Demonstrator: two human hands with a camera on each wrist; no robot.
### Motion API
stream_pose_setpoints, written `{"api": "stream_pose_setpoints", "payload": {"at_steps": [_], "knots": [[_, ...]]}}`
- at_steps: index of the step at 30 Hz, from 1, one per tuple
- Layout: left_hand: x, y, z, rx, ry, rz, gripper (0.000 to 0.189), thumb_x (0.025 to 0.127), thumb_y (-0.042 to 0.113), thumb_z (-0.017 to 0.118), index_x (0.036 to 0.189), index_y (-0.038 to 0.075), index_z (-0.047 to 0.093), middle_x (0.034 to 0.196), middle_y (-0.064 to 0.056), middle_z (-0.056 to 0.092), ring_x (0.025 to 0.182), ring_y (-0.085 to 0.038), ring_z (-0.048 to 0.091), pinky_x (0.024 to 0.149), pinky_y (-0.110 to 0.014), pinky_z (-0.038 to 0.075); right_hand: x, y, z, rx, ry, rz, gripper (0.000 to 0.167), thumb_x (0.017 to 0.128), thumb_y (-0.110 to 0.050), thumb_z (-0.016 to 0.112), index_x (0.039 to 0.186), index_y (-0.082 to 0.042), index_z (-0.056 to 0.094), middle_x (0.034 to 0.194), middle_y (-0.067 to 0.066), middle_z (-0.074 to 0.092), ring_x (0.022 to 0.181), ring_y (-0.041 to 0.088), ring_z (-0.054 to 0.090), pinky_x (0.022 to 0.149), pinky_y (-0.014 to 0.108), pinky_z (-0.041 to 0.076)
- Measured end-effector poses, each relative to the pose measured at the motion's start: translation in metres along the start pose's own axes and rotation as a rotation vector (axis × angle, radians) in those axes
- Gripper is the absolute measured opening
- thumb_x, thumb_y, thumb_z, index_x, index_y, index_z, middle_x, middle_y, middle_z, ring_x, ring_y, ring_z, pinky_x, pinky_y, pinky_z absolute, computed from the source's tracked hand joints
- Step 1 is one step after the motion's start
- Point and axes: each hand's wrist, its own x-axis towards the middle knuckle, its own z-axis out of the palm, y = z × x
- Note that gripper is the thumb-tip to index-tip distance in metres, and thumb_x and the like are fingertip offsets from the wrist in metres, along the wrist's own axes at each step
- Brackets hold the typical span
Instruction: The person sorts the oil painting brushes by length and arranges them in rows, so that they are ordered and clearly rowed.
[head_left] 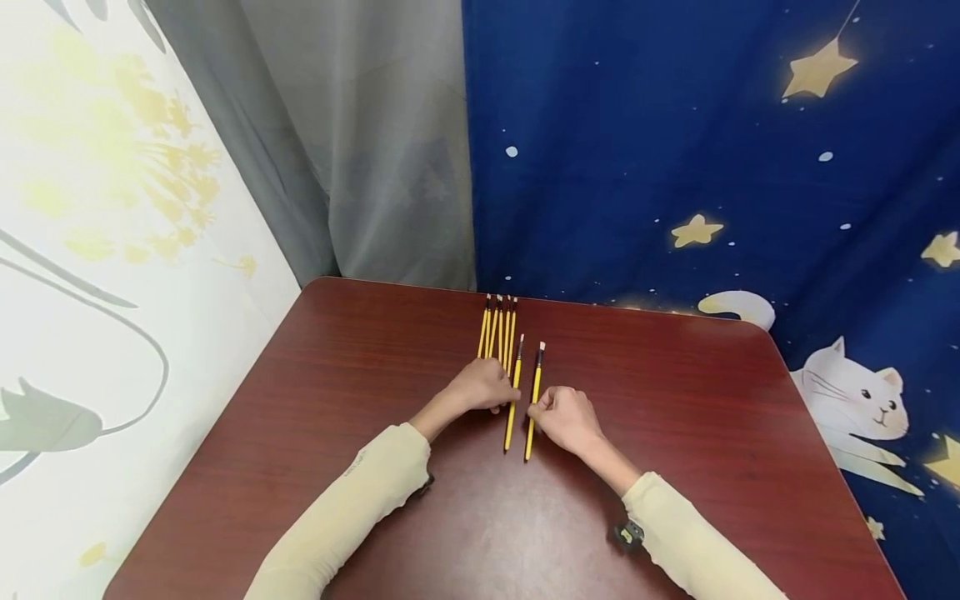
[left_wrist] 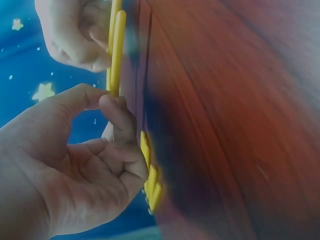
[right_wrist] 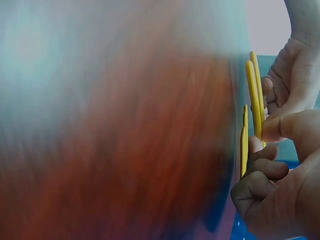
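Note:
My left hand [head_left: 483, 385] pinches a thin yellow paintbrush [head_left: 512, 427] between thumb and index finger. Its bristles point to the table's far edge. Just to the right, my right hand [head_left: 568, 418] pinches a second yellow paintbrush [head_left: 529, 437], roughly parallel to the first. In the left wrist view, the left hand's paintbrush [left_wrist: 118, 50] is raised off the tabletop. The right hand's paintbrush [right_wrist: 253, 95] is likewise lifted in the right wrist view. Beyond the left hand lies a row of several yellow paintbrushes [head_left: 492, 333], their lower ends partly hidden by that hand.
The dark red wooden table [head_left: 660, 400] has rounded far corners. Behind it hang a grey curtain [head_left: 397, 167] and a blue curtain [head_left: 600, 167] with stars and a white cat. A pale patterned curtain [head_left: 112, 350] hangs along the left side.

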Motion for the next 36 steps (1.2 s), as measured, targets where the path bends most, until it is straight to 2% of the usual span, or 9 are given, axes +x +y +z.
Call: {"api": "stream_pose_setpoints", "payload": {"at_steps": [7, 12, 16, 21, 28, 36], "knots": [[-0.03, -0.029, -0.009, -0.065, -0.039, -0.033, 0.038, 0.096, 0.027, 0.072, 0.061, 0.013, 0.065, 0.057, 0.002, 0.066, 0.055, -0.016, 0.066, 0.05, -0.023, 0.04, -0.019, -0.015, 0.017, 0.037, -0.055, -0.027, 0.019, 0.089, -0.028, 0.071, 0.071, -0.023, 0.066, 0.053, -0.01, 0.061, 0.054, 0.012, 0.057, 0.061, 0.03, 0.046], [-0.052, -0.041, -0.014, -0.047, -0.077, -0.037, 0.035, 0.094, 0.023, 0.074, 0.061, 0.012, 0.067, 0.057, 0.002, 0.066, 0.053, -0.015, 0.066, 0.049, -0.023, 0.041, -0.03, -0.029, 0.028, 0.011, -0.067, -0.078, 0.02, 0.085, -0.028, 0.073, 0.068, -0.025, 0.064, 0.053, -0.014, 0.06, 0.053, 0.01, 0.055, 0.056, 0.029, 0.044], [-0.063, -0.049, -0.015, -0.024, -0.096, -0.046, 0.035, 0.091, 0.02, 0.074, 0.059, 0.013, 0.063, 0.057, 0.002, 0.066, 0.051, -0.014, 0.065, 0.047, -0.022, 0.04, -0.036, -0.039, 0.038, -0.036, -0.072, -0.124, 0.022, 0.083, -0.028, 0.074, 0.066, -0.026, 0.061, 0.056, -0.013, 0.057, 0.051, 0.009, 0.051, 0.051, 0.029, 0.041], [-0.07, -0.052, -0.014, -0.03, -0.123, -0.059, 0.034, 0.091, 0.018, 0.074, 0.059, 0.014, 0.061, 0.058, 0.001, 0.066, 0.052, -0.015, 0.067, 0.047, -0.022, 0.041, -0.038, -0.049, 0.045, -0.055, -0.08, -0.128, 0.024, 0.082, -0.029, 0.075, 0.063, -0.025, 0.06, 0.056, -0.01, 0.056, 0.05, 0.011, 0.05, 0.05, 0.031, 0.04], [-0.073, -0.05, -0.015, -0.002, -0.128, -0.077, 0.037, 0.09, 0.018, 0.074, 0.056, 0.016, 0.059, 0.053, 0.002, 0.06, 0.051, -0.016, 0.068, 0.046, -0.022, 0.04, -0.033, -0.054, 0.051, -0.099, -0.078, -0.11, 0.026, 0.081, -0.033, 0.076, 0.061, -0.027, 0.062, 0.056, -0.011, 0.057, 0.051, 0.011, 0.051, 0.052, 0.032, 0.04], [-0.077, -0.051, -0.017, 0.015, -0.142, -0.069, 0.032, 0.09, 0.017, 0.073, 0.059, 0.014, 0.063, 0.055, 0.002, 0.062, 0.053, -0.016, 0.069, 0.048, -0.022, 0.042, -0.031, -0.059, 0.055, -0.138, -0.087, -0.101, 0.03, 0.08, -0.036, 0.076, 0.056, -0.028, 0.06, 0.054, -0.011, 0.055, 0.052, 0.012, 0.051, 0.052, 0.034, 0.039]]}}
